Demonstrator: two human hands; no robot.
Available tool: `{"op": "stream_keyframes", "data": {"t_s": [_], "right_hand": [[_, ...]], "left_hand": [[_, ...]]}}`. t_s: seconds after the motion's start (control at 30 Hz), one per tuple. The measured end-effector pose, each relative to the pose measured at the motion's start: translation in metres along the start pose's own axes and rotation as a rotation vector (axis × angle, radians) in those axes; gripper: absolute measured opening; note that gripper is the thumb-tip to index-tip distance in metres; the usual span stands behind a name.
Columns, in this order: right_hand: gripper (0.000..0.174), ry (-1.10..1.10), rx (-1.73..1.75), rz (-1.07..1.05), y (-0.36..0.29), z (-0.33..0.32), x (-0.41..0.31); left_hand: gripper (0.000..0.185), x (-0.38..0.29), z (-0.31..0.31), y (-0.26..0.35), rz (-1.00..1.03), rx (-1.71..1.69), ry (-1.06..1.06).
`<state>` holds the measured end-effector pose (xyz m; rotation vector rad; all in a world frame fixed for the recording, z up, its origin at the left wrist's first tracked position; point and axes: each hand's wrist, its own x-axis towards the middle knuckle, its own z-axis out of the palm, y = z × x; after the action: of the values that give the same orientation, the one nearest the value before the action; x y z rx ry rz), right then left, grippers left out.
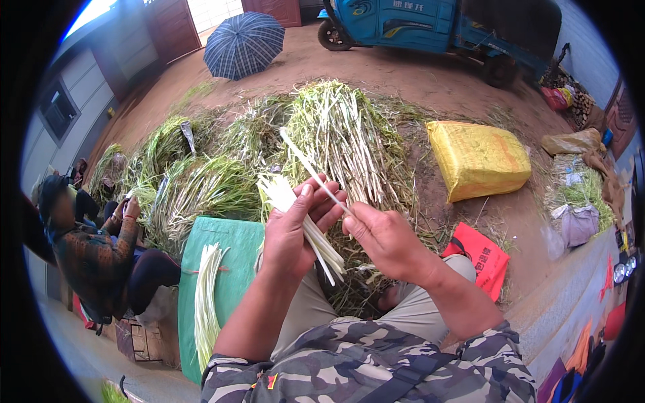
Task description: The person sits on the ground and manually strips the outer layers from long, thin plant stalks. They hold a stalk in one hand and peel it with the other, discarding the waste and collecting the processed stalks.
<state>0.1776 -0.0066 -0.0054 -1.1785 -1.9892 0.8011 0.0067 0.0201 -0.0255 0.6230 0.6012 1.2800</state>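
My left hand (289,237) is closed around a bunch of pale, cleaned plant stalks (277,194), whose ends stick out below the palm. A single whitish stalk (300,157) slants across its raised fingers. My right hand (385,242) pinches the near end of that stalk between thumb and fingers. In front of both hands lies a large heap of long uncleaned stalks (352,156) with leafy tops. To the left, a bundle of clean pale stalks (205,302) rests on a green woven sheet (242,247).
A seated person (95,247) handles stalks at the left, beside more leafy heaps (206,191). A yellow sack (478,161) and a red bag (478,259) lie at the right. Farther off are an open checked umbrella (244,45) and a blue three-wheeler (418,25).
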Motion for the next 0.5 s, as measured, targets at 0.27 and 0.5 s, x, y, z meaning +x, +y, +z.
{"op": "stream_keyframes", "data": {"t_s": [0.27, 0.5], "right_hand": [[0.027, -0.202, -0.067, -0.009, -0.003, 0.007, -0.002], [0.027, -0.058, -0.214, 0.071, 0.034, -0.002, 0.002]], "left_hand": [[0.033, -0.008, 0.007, 0.008, 0.103, -0.124, -0.112], [0.026, 0.005, 0.005, 0.049, 0.347, -0.009, -0.268]]}}
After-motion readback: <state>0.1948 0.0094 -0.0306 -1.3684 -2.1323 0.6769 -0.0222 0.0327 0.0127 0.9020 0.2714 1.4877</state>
